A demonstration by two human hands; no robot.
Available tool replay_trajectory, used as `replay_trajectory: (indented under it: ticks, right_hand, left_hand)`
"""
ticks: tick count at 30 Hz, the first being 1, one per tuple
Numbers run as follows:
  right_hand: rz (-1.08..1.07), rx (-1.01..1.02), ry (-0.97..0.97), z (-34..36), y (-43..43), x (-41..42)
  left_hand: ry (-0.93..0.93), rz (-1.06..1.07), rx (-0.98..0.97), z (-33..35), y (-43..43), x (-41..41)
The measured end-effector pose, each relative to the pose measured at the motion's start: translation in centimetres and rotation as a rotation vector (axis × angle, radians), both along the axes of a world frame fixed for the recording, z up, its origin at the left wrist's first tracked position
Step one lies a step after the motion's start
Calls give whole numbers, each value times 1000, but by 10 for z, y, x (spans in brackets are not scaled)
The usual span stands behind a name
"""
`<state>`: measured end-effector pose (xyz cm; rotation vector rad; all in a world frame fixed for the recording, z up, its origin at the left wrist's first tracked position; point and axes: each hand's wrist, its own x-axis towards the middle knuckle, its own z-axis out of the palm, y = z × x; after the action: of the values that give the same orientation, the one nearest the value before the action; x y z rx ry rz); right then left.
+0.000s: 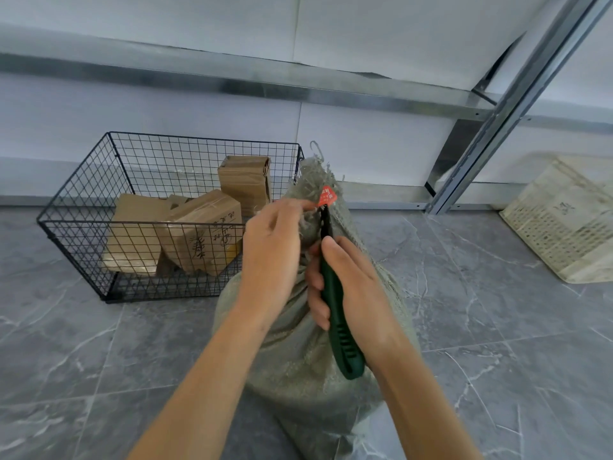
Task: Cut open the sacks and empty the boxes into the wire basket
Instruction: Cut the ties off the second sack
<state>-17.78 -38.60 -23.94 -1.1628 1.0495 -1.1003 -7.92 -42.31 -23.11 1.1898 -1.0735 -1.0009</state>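
A grey-green woven sack [298,353] stands upright on the floor in front of me, its frayed neck gathered at the top with a red tag [326,196] on it. My left hand [275,247] pinches the sack's neck just left of the tag. My right hand [348,283] grips a dark green utility knife [338,323], whose tip touches the neck just below the tag. To the left stands a black wire basket [79,207] holding several brown cardboard boxes [199,230].
A cream plastic crate [564,220] sits on the floor at the right. A metal shelf frame [491,127] runs along the white wall behind. The floor is grey marble-look tile [497,327].
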Motion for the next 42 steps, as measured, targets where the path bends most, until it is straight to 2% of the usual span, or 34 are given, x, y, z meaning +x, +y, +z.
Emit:
replay_trajectory:
  ticks: [3, 9, 15, 26, 30, 35, 42]
  right_hand:
    - [49, -38, -22, 9, 3, -3]
    - [211, -30, -217, 36, 11, -6]
    - [350, 72, -452, 45, 11, -6]
    - [433, 187, -635, 36, 5, -7]
    - [375, 221, -584, 31, 2, -8]
    - [335, 273, -322, 27, -7, -13]
    - [258, 255, -306, 17, -10, -2]
  left_hand:
    - [163, -81, 36, 4, -10, 5]
    - [244, -268, -170, 30, -13, 1]
    - [450, -425, 25, 44, 3, 10]
    - [352, -392, -3, 26, -14, 16]
    - [352, -397, 29, 20, -16, 17]
    - [315, -345, 79, 9, -18, 17]
    - [316, -77, 116, 6, -16, 0]
